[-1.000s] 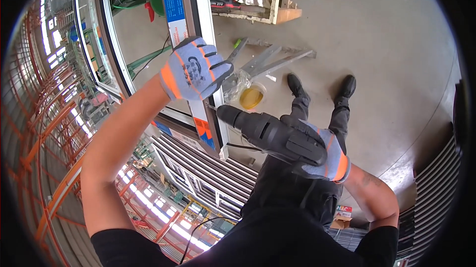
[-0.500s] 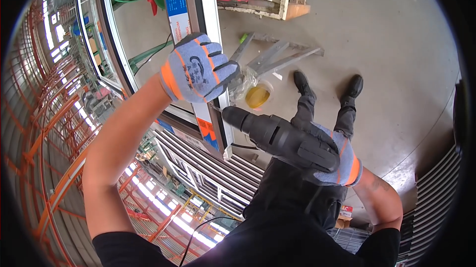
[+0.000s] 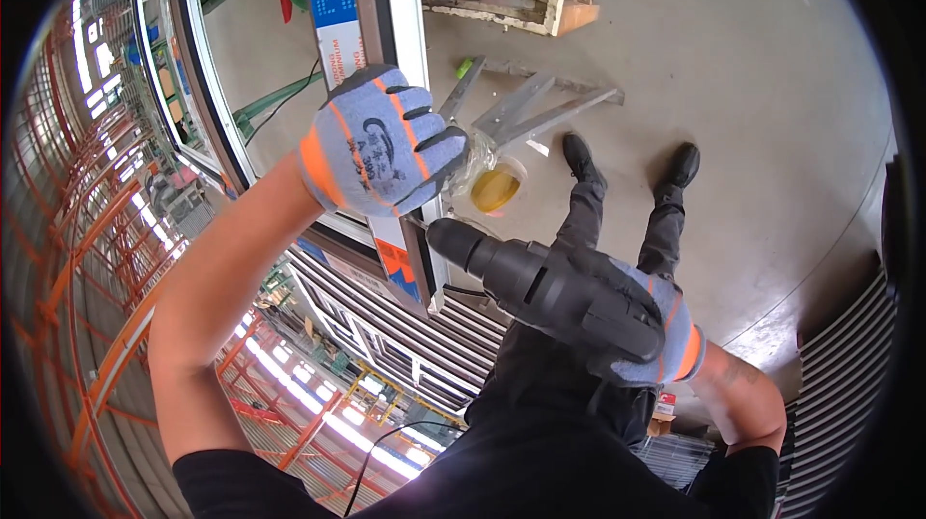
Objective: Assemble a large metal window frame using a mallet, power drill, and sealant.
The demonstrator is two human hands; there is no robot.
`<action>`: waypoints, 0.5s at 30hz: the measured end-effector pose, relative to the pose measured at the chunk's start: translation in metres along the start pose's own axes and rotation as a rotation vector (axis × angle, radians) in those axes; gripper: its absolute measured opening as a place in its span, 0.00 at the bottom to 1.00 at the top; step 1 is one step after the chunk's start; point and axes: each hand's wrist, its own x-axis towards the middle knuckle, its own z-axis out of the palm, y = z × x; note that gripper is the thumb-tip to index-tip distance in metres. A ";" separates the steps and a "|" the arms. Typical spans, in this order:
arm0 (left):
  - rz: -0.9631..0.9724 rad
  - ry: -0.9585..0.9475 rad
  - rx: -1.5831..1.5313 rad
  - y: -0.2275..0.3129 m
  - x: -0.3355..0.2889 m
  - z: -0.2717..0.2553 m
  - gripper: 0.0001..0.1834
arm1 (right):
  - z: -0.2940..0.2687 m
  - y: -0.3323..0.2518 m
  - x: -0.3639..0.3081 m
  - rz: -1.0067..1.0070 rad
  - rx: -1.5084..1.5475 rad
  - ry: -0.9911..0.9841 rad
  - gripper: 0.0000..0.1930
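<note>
In a grey and orange work glove, my left hand [image 3: 381, 145] is closed over the edge of a metal frame profile [image 3: 405, 13], its fingers curled onto the right side. Blue, white and orange protective film covers part of that profile. My right hand [image 3: 651, 316], gloved the same way, grips a black power drill [image 3: 531, 278]. The drill points left, and its thin bit meets the profile just below my left hand. What the bit touches exactly is too small to make out.
A wooden-edged box [image 3: 550, 8] with tools and a white cloth stands at the top. Below it are a grey metal stand [image 3: 521, 104] and a tub with yellow contents [image 3: 495, 191]. Long light profiles [image 3: 405, 326] lie below the frame. Ribbed panels [image 3: 839, 374] stand at right.
The view has shifted slightly. My left hand sits a little lower on the profile, and the drill's rear end has dropped slightly. Both grips are unchanged.
</note>
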 end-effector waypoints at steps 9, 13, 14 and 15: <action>-0.034 -0.077 0.003 0.002 -0.003 -0.003 0.13 | 0.006 0.008 -0.002 -0.032 0.002 0.015 0.44; -0.009 -0.041 -0.015 -0.001 -0.002 -0.001 0.14 | 0.002 0.014 -0.005 0.038 0.102 0.007 0.45; -0.008 -0.046 -0.016 0.000 -0.002 -0.001 0.14 | 0.001 0.013 -0.005 0.037 0.107 0.007 0.45; -0.005 -0.045 -0.018 0.000 -0.003 -0.003 0.14 | -0.001 0.011 -0.004 0.001 0.082 -0.006 0.45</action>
